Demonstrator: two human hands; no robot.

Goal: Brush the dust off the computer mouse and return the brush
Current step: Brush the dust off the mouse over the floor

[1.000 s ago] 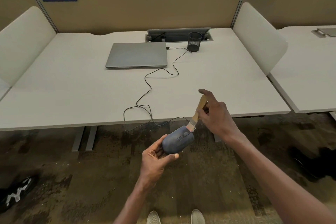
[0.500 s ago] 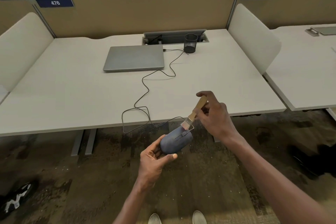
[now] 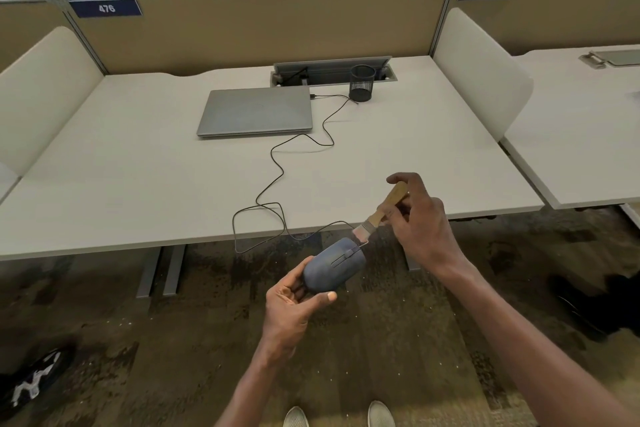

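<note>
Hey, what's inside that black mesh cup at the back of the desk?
Nothing pokes above the rim of the black mesh cup, and what shows through the mesh looks empty. Its bottom is too dark and small to tell for sure. The brush is in the right hand.

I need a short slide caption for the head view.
Left hand holds mouse; right hand brushes it with brush.

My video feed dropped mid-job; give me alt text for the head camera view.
Left hand holds a blue computer mouse off the desk's near edge while the right hand touches a wooden-handled brush to its front. Behind lie a closed laptop and a mesh cup.
</note>
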